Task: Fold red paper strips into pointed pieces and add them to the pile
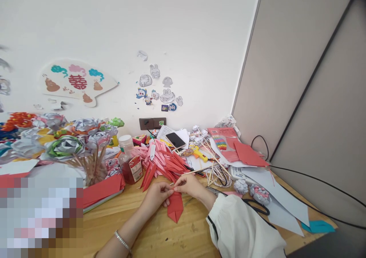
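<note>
A folded piece of red paper (175, 207) hangs down between my hands over the wooden table, its lower end creased to a blunt point. My left hand (159, 194) pinches its upper left edge, with some fingers behind the paper. From above, my right hand (188, 185) pinches the top edge, fingertips close to the left thumb. Just beyond them spreads a pile of pink and red folded paper strips (162, 159). Black-handled scissors (257, 207) lie by my right sleeve, partly covered by it.
Paper flowers on sticks (65, 145) crowd the left, beside red paper sheets (100, 191) and a jar (126, 155). A phone (175, 140), yellow glue gun (200, 154) and bead strings (219, 175) lie behind. White paper (281, 191) and a black cable (303, 177) are right.
</note>
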The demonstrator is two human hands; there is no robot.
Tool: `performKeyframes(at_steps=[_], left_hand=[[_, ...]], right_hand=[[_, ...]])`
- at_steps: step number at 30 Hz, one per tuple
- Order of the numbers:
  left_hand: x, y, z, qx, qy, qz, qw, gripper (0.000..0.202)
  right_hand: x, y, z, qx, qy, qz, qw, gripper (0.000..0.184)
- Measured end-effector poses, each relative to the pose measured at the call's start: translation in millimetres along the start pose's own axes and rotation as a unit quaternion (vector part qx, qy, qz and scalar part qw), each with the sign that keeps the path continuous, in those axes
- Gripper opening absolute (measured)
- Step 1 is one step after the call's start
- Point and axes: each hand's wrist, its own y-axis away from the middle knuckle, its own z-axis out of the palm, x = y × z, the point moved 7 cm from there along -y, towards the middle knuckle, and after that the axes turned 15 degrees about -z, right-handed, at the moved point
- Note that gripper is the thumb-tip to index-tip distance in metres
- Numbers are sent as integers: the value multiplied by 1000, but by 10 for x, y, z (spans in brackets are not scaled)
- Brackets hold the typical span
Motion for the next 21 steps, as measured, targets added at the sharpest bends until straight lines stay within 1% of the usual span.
performKeyframes(at_steps=[5,12,18,21], left_hand=[[41,37,3,2,-11,2,1000,37],[49,50,10,4,-23,1,1000,33],[46,69,31,-16,-32,-11,999,29],[64,83,18,-4,-45,-6,999,30]], right_hand=[[-5,-5,-3,3,14,3,1000,10],[3,1,21,-17,25,-16,999,9],[8,7,51,-21,22,-23,999,7],[-1,5,55,-20,29,-26,999,7]])
